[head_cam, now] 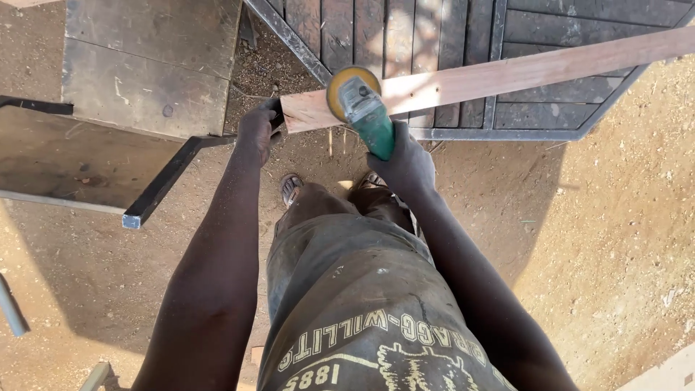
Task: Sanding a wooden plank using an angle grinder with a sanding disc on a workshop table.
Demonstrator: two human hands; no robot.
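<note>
A long pale wooden plank (507, 76) runs from the middle of the view up to the right, lying across a dark slatted metal frame (499, 134). My left hand (259, 130) grips the plank's near end. In my right hand (407, 163) is a green angle grinder (369, 116); its yellow disc (347, 87) rests on the plank close to that end. Below the plank I see my sandalled feet (291, 188) on the sandy ground.
A worn wooden table top (145, 65) with a black metal bracket (163, 185) stands at the left. Sandy ground (615, 239) spreads to the right and below. A thin metal bar (11, 308) pokes in at the lower left edge.
</note>
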